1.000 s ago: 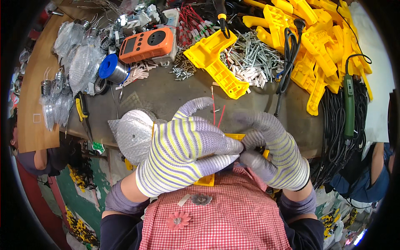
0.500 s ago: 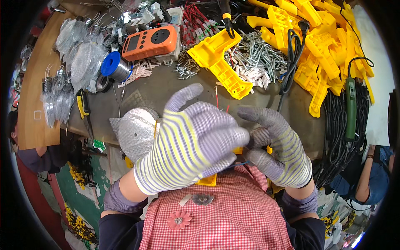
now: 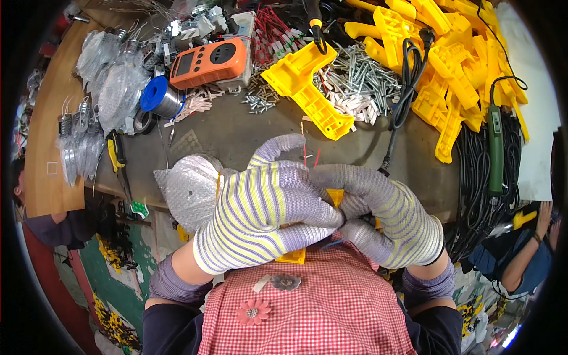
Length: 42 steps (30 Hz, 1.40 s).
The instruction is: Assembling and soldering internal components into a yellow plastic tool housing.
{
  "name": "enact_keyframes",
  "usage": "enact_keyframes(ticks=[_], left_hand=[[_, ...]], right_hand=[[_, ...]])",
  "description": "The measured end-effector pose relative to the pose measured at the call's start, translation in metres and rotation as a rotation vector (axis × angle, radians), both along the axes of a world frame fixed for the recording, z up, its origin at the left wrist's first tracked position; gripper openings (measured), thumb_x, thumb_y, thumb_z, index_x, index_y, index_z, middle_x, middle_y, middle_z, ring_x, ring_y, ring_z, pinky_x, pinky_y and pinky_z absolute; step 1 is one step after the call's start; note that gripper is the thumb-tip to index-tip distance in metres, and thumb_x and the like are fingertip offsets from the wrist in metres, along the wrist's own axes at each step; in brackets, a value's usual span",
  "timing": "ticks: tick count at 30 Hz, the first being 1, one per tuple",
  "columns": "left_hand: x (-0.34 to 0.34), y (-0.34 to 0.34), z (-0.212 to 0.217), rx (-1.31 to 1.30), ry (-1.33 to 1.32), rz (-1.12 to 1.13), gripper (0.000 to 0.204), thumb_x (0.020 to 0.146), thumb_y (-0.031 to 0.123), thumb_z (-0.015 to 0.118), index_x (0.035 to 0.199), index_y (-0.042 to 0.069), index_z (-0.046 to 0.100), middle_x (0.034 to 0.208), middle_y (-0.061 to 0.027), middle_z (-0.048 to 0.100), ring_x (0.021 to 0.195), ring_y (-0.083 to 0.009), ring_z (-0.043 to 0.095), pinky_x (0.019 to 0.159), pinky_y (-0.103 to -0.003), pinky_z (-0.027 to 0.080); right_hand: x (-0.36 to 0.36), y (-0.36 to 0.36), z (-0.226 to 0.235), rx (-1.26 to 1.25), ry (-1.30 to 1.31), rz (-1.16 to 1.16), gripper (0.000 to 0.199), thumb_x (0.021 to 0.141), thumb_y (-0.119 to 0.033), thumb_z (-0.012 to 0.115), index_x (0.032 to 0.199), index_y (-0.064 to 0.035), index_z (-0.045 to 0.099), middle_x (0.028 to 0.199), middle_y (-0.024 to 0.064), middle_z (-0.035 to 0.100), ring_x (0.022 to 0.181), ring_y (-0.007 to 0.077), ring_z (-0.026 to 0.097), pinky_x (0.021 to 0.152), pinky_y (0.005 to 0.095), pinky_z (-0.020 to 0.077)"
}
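Note:
Both my hands wear striped knit gloves and meet close to my chest. My left hand (image 3: 260,216) and my right hand (image 3: 384,216) are closed together on a yellow plastic part (image 3: 294,256), which is mostly hidden under the gloves. Thin red wires (image 3: 310,155) stick up from between my fingers. My left index finger points away from me.
A yellow plastic housing (image 3: 307,89) lies on the brown table (image 3: 236,133) beside a heap of screws (image 3: 361,74). An orange meter (image 3: 207,62), a solder spool (image 3: 158,97), bagged parts (image 3: 115,89), a pile of yellow housings (image 3: 461,65), black cables (image 3: 473,177) and a green tool (image 3: 495,148) surround them.
My left hand has come down from its raised, spread pose and closed tighter around the part. My right hand has stayed on it.

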State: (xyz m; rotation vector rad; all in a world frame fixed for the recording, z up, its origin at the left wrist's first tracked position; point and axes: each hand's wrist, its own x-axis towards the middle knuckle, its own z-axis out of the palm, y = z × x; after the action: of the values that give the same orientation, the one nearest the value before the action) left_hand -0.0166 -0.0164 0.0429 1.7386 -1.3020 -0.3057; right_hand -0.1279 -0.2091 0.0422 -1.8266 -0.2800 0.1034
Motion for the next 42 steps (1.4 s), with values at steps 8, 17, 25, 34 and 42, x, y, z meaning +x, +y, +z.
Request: enact_keyframes(ticks=[8, 17, 25, 34, 42], left_hand=[[-0.008, -0.004, 0.008, 0.035, -0.158, 0.124, 0.019, 0.066, 0.025, 0.085, 0.077, 0.017, 0.073, 0.074, 0.0017, 0.062, 0.075, -0.0202, 0.063, 0.104, -0.048, 0.038], [0.006, 0.01, 0.006, 0.046, -0.316, 0.08, 0.015, 0.071, 0.015, 0.078, 0.077, 0.011, 0.065, 0.075, -0.0036, 0.059, 0.075, -0.0247, 0.058, 0.081, -0.042, 0.044], [0.007, 0.026, 0.003, -0.049, -0.837, 0.424, 0.014, 0.077, 0.022, 0.071, 0.088, 0.02, 0.063, 0.1, 0.0011, 0.066, 0.096, -0.0238, 0.058, 0.1, -0.053, 0.035], [0.016, 0.059, -0.009, 0.032, -0.937, 0.457, 0.008, 0.078, 0.038, 0.071, 0.08, 0.031, 0.069, 0.109, 0.0006, 0.066, 0.11, -0.0275, 0.054, 0.111, -0.056, 0.028], [-0.027, 0.052, -0.032, 0.197, -0.548, 0.33, 0.015, 0.072, 0.031, 0.075, 0.085, 0.032, 0.068, 0.138, 0.0005, 0.058, 0.129, -0.0265, 0.047, 0.116, -0.054, 0.016]], right_hand=[[-0.01, -0.004, -0.016, -0.031, -0.141, -0.112, 0.061, 0.081, 0.003, 0.064, 0.139, 0.0009, 0.046, 0.122, 0.0163, 0.065, 0.081, 0.0251, 0.071, 0.08, 0.0345, 0.0539], [-0.003, 0.005, 0.013, -0.144, 0.09, -0.107, 0.032, 0.083, -0.009, 0.071, 0.114, -0.0026, 0.063, 0.078, 0.0127, 0.069, 0.071, 0.0292, 0.07, 0.065, 0.0355, 0.0534], [0.01, 0.017, 0.0, -0.261, -0.04, -0.332, 0.01, 0.084, -0.009, 0.069, 0.092, -0.0033, 0.071, 0.077, 0.0167, 0.067, 0.069, 0.0361, 0.066, 0.061, 0.0395, 0.0524], [0.014, 0.003, -0.009, -0.26, -0.006, -0.477, 0.016, 0.08, -0.005, 0.073, 0.094, -0.0019, 0.068, 0.079, 0.0163, 0.068, 0.072, 0.0322, 0.069, 0.063, 0.037, 0.0552], [0.051, 0.024, -0.028, -0.519, 0.036, -0.348, 0.022, 0.084, -0.024, 0.071, 0.091, -0.0034, 0.069, 0.082, 0.0188, 0.069, 0.077, 0.0347, 0.069, 0.068, 0.0419, 0.0539]])
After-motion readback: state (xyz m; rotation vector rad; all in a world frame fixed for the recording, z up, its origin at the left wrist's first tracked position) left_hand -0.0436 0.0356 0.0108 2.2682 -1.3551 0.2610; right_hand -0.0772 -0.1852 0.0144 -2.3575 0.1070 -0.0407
